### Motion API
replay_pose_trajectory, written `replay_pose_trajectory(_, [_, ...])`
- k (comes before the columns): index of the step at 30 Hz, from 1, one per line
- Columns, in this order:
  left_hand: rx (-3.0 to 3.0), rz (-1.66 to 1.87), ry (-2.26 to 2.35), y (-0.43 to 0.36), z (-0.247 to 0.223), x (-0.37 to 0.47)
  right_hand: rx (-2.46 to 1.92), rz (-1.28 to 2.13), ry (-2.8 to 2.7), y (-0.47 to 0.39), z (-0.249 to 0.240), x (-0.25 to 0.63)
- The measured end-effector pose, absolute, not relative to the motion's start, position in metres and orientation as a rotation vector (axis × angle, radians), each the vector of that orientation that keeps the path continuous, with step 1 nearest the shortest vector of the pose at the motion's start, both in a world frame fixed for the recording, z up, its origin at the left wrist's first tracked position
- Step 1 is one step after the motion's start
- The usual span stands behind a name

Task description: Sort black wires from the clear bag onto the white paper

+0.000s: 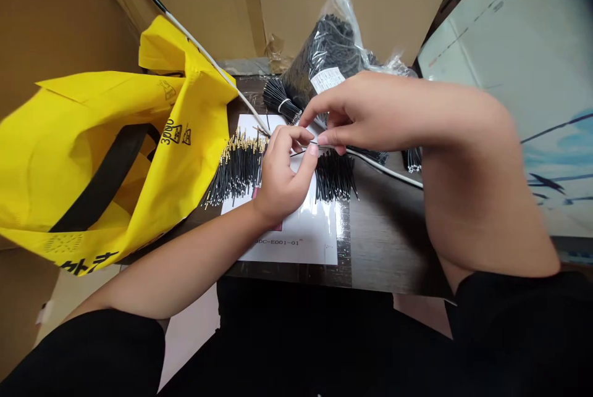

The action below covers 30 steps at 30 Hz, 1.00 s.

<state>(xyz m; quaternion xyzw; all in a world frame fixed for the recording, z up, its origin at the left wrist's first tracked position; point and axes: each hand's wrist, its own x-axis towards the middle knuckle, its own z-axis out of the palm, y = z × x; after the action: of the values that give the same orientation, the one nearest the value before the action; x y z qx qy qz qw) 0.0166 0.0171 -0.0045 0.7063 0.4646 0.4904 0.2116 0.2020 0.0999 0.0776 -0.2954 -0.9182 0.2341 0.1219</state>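
Observation:
My left hand (287, 168) is closed in a pinch on a thin black wire (298, 153), over a white sheet of paper (310, 249). Against its fingertips, my right hand (354, 116) pinches too; what sits between those fingers is too small to make out. To the left lies a pile of short black wires with gold-coloured ends (238, 165). Another pile of short black wires (336, 176) lies just right of my left hand. A white cable (393, 173) runs across behind both hands; whether they touch it, I cannot tell.
A clear plastic bag of black wires (319, 45) stands at the back, beside a banded wire bundle (280, 99). On the left a yellow bag (106, 168) overlaps the dark table (389, 242). Cardboard (301, 2) walls the back; a pale printed panel (519, 63) stands right.

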Motion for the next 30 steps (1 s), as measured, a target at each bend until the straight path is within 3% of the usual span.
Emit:
replay_pose_trajectory(7, [1.924,1.152,1.225,0.019,-0.010,0.016,-0.908,0.637,-2.542,0.112,0.049,0.202])
replay_pose_trajectory(14, [1.861,1.127,1.179,0.022,-0.012,0.016,-0.833,0.664,-2.728,0.115,0.074,0.206])
replay_pose_trajectory(20, [1.783,1.126,1.159,0.022,-0.014,0.017,-1.450,0.280,-2.432,0.118,0.098,0.221])
replay_pose_trajectory(25, [1.862,1.089,1.235,0.022,-0.013,0.017,-1.963,-0.192,-2.297,0.149,0.076,0.248])
replay_pose_trajectory(30, [1.852,1.043,1.188,0.020,-0.012,0.016,-1.934,-0.103,-2.581,0.161,0.055,0.247])
